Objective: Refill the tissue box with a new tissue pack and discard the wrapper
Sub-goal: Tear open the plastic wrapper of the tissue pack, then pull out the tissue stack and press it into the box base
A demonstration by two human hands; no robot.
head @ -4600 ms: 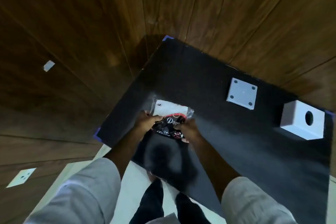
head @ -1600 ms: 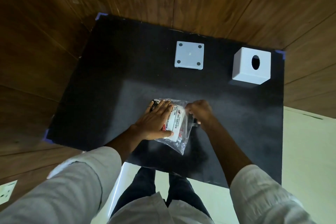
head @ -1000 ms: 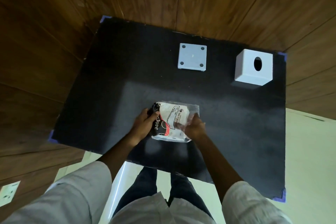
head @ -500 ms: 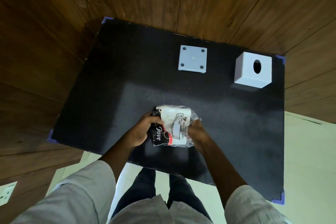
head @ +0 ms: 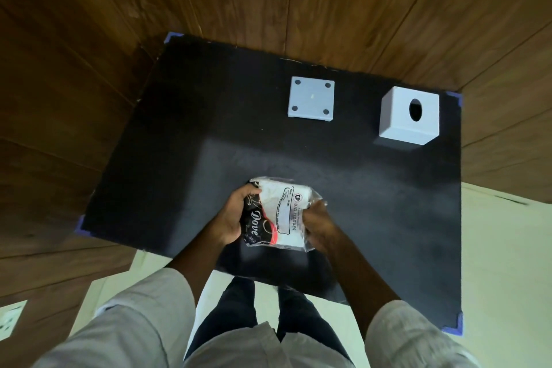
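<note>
Count: 1 tissue pack (head: 282, 212), 1 white tissue box (head: 409, 116), 1 square base plate (head: 311, 98), 1 black bench (head: 185, 143), 2 hands — left hand (head: 231, 218), right hand (head: 321, 225).

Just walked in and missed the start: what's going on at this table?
A person is gripping a wrapped tissue pack with the left hand and right hand, apparently working its clear wrapper open over the black mat. The white tissue box and its detached base plate sit apart at the far side, not yet refilled.

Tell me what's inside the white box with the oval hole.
Through the oval opening of the white box only darkness shows; no tissue sticks out. Its walls hide the rest, so whether it's fully empty can't be told. The tissue pack is outside it, in both hands.
</note>
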